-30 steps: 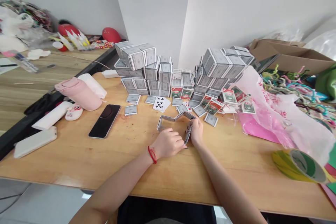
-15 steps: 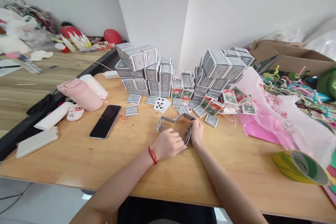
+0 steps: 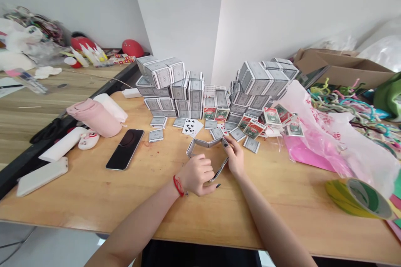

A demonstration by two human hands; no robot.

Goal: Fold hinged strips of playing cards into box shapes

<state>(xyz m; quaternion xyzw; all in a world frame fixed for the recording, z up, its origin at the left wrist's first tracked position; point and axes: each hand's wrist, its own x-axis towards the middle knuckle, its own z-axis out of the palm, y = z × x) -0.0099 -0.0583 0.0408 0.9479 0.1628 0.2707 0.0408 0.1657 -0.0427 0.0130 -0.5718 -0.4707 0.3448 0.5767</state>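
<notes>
A ring of standing playing cards (image 3: 205, 145) joined edge to edge rests on the wooden table (image 3: 94, 192) in front of me. My left hand (image 3: 197, 174), with a red cord at the wrist, curls round the ring's near left side. On the ring's right side my right hand (image 3: 234, 157) pinches its upper corner with the fingertips. Loose cards (image 3: 191, 127), one showing clubs, lie just beyond the ring. Behind them rise stacks of grey card boxes (image 3: 175, 87) and a second pile (image 3: 261, 81) to the right.
A black phone (image 3: 125, 149) lies to the left, near a pink pouch (image 3: 94, 117) and white cases (image 3: 42, 176). Pink plastic bags (image 3: 326, 137) and coloured cords (image 3: 347, 104) fill the right side. A green tape roll (image 3: 360, 198) sits at the near right. A cardboard box (image 3: 341, 69) stands behind.
The card ring has opened wider. My right hand moved up to its far right corner and my left hand slid a little toward me along the near side.
</notes>
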